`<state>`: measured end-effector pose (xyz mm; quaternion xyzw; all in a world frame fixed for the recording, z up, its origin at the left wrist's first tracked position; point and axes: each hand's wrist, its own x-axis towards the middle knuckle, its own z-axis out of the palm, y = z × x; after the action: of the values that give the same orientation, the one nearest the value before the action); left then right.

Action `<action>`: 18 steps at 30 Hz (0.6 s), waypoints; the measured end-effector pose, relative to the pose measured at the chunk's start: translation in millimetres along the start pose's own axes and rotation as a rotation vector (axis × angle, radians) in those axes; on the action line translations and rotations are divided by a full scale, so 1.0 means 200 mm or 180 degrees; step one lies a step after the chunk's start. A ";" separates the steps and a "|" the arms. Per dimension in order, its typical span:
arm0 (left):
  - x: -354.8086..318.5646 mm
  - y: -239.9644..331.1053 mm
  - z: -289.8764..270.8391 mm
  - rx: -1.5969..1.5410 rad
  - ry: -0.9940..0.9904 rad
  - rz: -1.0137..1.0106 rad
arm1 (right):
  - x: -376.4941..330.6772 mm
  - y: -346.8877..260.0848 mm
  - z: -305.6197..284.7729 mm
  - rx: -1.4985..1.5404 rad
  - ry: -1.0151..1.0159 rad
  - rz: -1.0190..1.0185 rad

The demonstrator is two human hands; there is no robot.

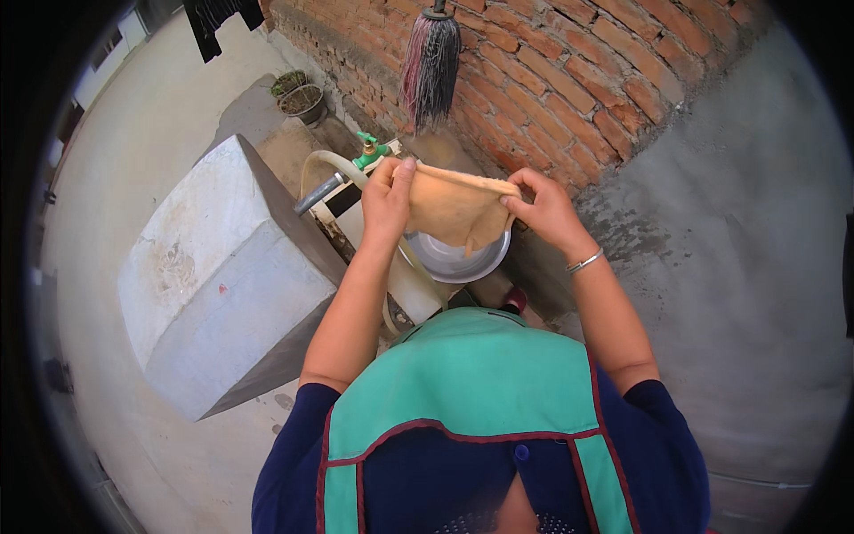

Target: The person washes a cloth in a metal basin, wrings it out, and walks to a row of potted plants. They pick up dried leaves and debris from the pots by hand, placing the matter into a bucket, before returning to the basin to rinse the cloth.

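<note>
An orange cloth (455, 212) is stretched between my two hands, its upper edge folded over and its lower part hanging down. My left hand (389, 203) pinches the cloth's left upper corner, thumb on top. At the opposite corner my right hand (544, 210) grips it between thumb and fingers; a metal bangle (585, 261) circles that wrist. Beneath the cloth stands a pale basin (454, 267), partly hidden by it. The cloth's lowest tip overlaps the basin's interior in view; whether it touches anything inside I cannot tell.
Beyond my left hand are a green tap (370, 151) and a pale hose (327, 160). A large grey block (227, 285) stands at the left. Ahead, a mop (432, 71) hangs before a brick wall (534, 80). Plant pots (302, 102) sit near the wall's foot.
</note>
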<state>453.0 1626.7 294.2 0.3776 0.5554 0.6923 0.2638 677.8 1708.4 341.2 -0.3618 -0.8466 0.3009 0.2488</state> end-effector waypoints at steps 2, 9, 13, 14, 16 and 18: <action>0.07 0.03 0.06 -0.0190 -0.0038 0.0069 | 0.01 0.06 0.00 0.0055 0.0180 0.0051; 0.24 0.15 0.18 0.0142 -0.0325 0.0005 | -0.06 0.33 -0.06 0.0110 0.0031 0.0633; 0.27 0.08 0.19 0.0398 -0.0363 -0.0103 | -0.09 0.42 -0.10 0.1085 0.0281 0.0658; 0.29 0.05 0.19 0.0395 -0.0357 -0.0090 | -0.08 0.46 -0.11 0.1221 0.0296 0.0678; 0.33 -0.03 0.18 0.0581 -0.0322 -0.0043 | -0.05 0.51 -0.11 0.1173 0.0404 0.0642; 0.38 -0.17 0.16 0.0948 -0.0266 0.0012 | 0.01 0.58 -0.07 0.1057 0.0442 0.0828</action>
<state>433.8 1712.1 282.5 0.4421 0.6397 0.5866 0.2265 739.8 1778.6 272.2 -0.4418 -0.7124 0.4401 0.3218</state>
